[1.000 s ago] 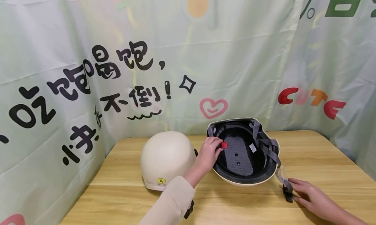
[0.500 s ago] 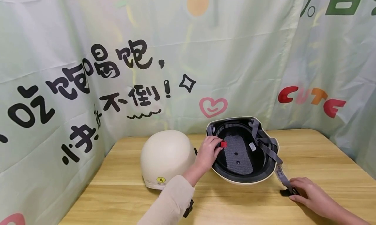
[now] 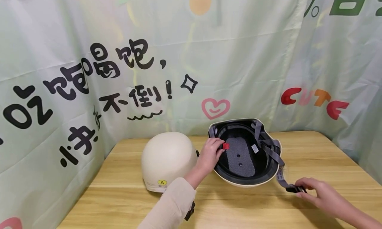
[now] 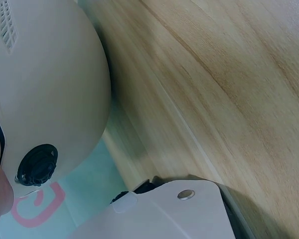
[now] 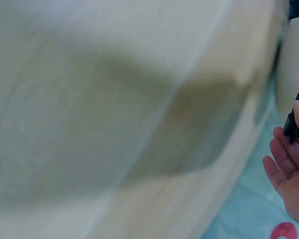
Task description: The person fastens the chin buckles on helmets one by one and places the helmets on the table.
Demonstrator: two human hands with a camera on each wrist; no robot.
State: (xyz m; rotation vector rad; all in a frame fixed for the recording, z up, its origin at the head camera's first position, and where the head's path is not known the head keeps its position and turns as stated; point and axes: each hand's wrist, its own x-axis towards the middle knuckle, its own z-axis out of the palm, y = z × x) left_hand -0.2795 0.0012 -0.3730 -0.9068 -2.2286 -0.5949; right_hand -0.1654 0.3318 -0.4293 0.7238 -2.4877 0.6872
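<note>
An upturned cream helmet with a black lining shows its inside in the head view. At its left rim my left hand pinches a buckle with a red part. On the right side, a grey chin strap runs out over the rim to a black buckle. My right hand pinches the end of that black buckle between thumb and fingers. In the right wrist view the black buckle sits at the thumb and fingertips, the other fingers loosely bent.
A second cream helmet stands dome up to the left, behind my left forearm, with a yellow "A" sticker. Its black buckle lies near my sleeve. The wooden table meets a printed curtain at the back.
My right hand has turned the black buckle from hanging down to lying sideways, its end toward the fingers, and drawn the strap into a curve. The left hand keeps its grip at the rim.
</note>
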